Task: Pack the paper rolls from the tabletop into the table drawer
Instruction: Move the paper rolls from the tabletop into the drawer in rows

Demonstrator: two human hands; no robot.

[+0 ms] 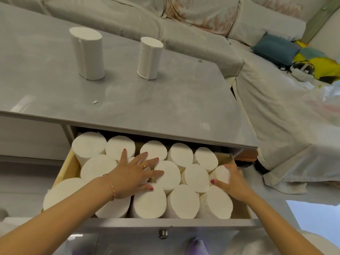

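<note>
- Now the drawer [70,168] is nearly full of upright paper rolls beneath both hands; two rolls [86,52] stand on the tabletop [165,100] well beyond them.
- Left hand [136,173] lies spread flat on the tops: press evenly.
- Right hand [233,179] seemingly cups the edge roll [221,173]; nudge it inward, making room.

This is a home living room. A grey marble-look bench [128,92] serves as a low coffee table, and a sofa draped in pale dust covers [184,19] wraps around its far and right sides. On the sofa to the right of the bench lie a blue cushion [276,48], a yellow cushion [320,65] and a white headset [301,70]. Below the bench's near edge a wooden drawer [68,168] stands open.
</note>
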